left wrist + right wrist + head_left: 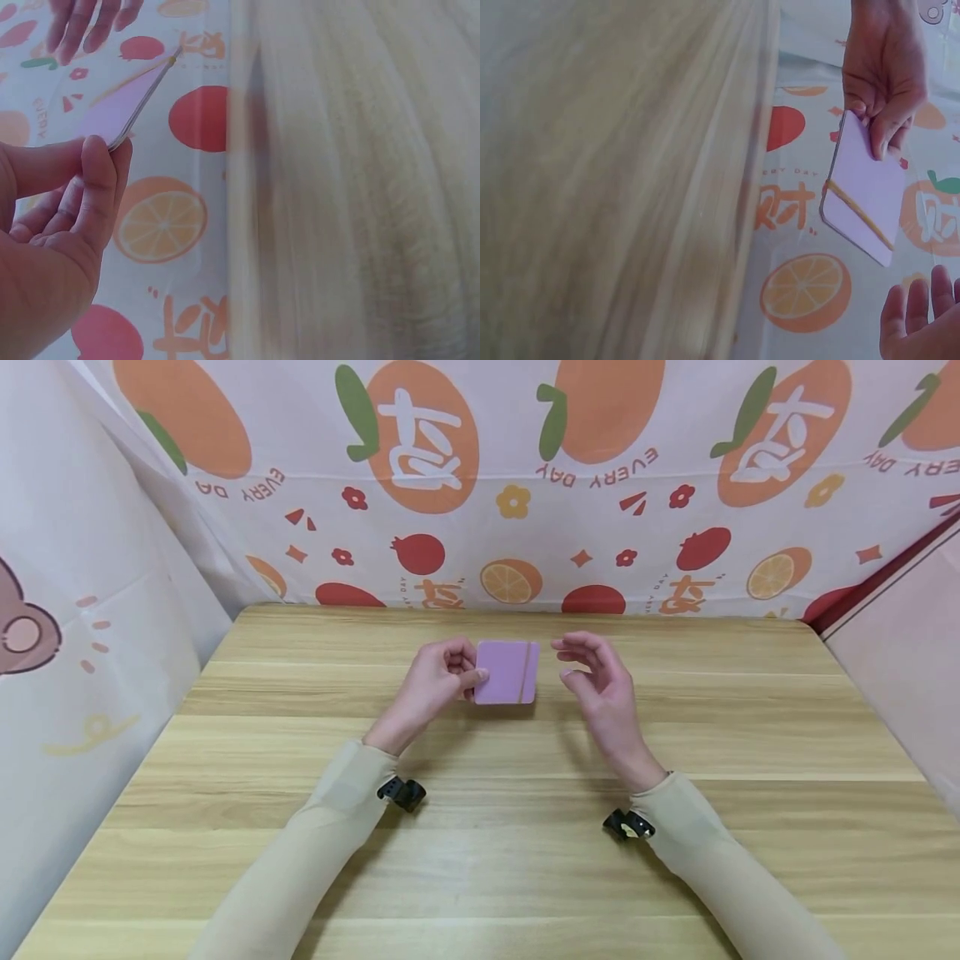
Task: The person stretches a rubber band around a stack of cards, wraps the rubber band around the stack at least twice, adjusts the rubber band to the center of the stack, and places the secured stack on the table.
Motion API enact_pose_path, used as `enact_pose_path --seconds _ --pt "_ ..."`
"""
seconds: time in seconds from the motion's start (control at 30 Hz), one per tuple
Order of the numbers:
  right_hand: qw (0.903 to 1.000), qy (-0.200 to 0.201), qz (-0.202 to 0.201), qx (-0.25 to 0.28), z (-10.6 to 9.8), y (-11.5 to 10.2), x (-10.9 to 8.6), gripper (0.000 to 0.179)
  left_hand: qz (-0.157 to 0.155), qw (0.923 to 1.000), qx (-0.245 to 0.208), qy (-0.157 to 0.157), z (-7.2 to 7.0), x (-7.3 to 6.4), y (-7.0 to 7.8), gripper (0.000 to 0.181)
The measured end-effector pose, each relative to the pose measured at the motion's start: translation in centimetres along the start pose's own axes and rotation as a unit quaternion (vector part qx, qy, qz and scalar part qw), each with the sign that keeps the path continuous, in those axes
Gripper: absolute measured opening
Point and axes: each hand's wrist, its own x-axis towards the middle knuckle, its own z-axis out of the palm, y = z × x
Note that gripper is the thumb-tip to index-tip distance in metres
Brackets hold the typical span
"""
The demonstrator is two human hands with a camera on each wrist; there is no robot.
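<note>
A small square pink-purple notebook (502,672) with a tan elastic band (524,672) near its right edge is held up above the table. My left hand (437,682) pinches its left side, thumb on the front cover and fingers behind. In the left wrist view the notebook (124,105) appears almost edge-on and thin. My right hand (606,693) hovers just to the right of it, fingers loosely bent, holding nothing. Seen from the right wrist, the band crosses the notebook (866,191) at the end nearer the right hand (922,322), with a gap between them.
The wooden table (480,843) lies beneath both hands. A white cloth (480,543) with fruit prints hangs behind its far edge, and another pale cloth (90,568) hangs at the left. Each wrist wears a small black camera (405,794).
</note>
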Motion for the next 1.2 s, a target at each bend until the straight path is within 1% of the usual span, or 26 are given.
enact_pose_path --seconds 0.1,0.23,0.33,0.43,0.57,0.9,1.03,1.2 --pt "0.9998 -0.001 0.000 -0.018 -0.1 0.1 0.0 0.037 0.001 0.9999 -0.011 -0.001 0.0 0.0 0.0 0.010" --pt "0.9990 -0.003 0.001 -0.045 -0.1 -0.4 -0.1 0.037 -0.005 0.9995 -0.031 -0.009 0.0 0.1 0.0 0.009" --pt "0.9975 -0.008 0.003 -0.070 0.2 -1.4 -0.1 0.036 -0.013 0.9982 -0.053 -0.022 0.1 0.1 -0.1 0.009" --pt "0.9953 -0.010 0.014 -0.095 0.4 -2.4 -0.2 0.034 -0.024 0.9959 -0.077 -0.042 0.2 0.0 -0.2 0.009" --pt "0.9919 -0.006 0.031 -0.123 0.4 -2.9 -0.2 0.033 -0.035 0.9923 -0.100 -0.063 0.5 -0.1 -0.2 0.010" --pt "0.9819 0.000 0.027 -0.187 0.1 -3.2 -0.1 0.028 -0.024 0.9874 -0.124 -0.095 0.9 -0.3 -0.2 0.011" --pt "0.9798 -0.002 0.031 -0.197 0.1 -3.3 0.0 0.020 -0.021 0.9856 -0.123 -0.114 0.9 -0.4 -0.3 0.011" --pt "0.9843 -0.012 0.045 -0.170 -0.2 -3.0 0.1 0.015 -0.025 0.9838 -0.119 -0.132 0.9 -0.6 -0.3 0.013"
